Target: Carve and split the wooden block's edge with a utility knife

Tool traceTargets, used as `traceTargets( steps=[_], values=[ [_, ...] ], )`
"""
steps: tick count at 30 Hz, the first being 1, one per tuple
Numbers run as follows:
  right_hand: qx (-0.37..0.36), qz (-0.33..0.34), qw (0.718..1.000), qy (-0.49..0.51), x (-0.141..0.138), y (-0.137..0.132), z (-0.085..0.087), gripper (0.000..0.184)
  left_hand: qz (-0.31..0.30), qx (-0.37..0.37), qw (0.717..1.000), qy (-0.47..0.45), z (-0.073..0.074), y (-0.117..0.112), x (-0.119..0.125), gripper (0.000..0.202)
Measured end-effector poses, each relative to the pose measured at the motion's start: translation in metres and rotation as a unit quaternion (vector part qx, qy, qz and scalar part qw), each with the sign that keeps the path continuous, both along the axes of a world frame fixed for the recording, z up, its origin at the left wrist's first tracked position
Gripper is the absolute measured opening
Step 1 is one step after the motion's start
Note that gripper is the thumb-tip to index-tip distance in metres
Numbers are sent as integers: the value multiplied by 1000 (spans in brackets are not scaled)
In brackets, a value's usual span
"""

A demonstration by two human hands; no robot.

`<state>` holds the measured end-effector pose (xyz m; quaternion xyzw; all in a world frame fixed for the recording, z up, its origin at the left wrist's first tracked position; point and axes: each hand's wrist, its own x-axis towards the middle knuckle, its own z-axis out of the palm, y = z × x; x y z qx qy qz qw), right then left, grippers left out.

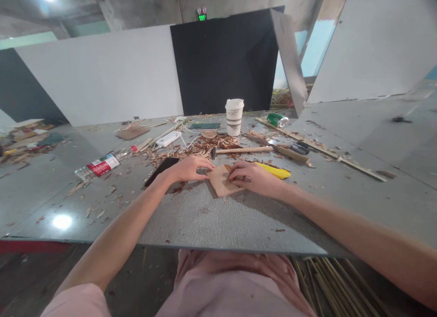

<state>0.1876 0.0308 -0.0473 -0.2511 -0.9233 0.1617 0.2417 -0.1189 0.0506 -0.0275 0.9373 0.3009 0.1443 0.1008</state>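
Note:
A small flat brown wooden piece [221, 182] lies on the grey table [205, 217] in front of me. My right hand [252, 176] rests on its right side with fingers curled down, pressing it. My left hand [188, 168] sits just left of the piece, fingers bent toward its upper left edge; whether they pinch anything is too small to tell. A yellow utility knife [275, 171] lies right behind my right hand. A black phone [160, 170] lies under my left wrist.
A hammer [244, 150] lies behind my hands amid wood shavings [201, 148]. A paper cup [234, 117], green can [277, 120], plastic bottle [102, 165], white power bank [168, 139], a chisel-like tool [290, 153] and long wooden strips [324, 150] are scattered further back. Bamboo sticks [327, 276] lie under the table.

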Motion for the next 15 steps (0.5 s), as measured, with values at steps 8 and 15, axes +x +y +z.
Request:
traceTargets(
  steps=[8,15],
  values=[
    [10,-8,1000,-14,-1,-1,0,16,51,23,998,-7,-5,5,-1,34],
    [5,-5,1000,-6,1,-3,0,17,71,60,993,-68,-5,9,-4,13]
  ],
)
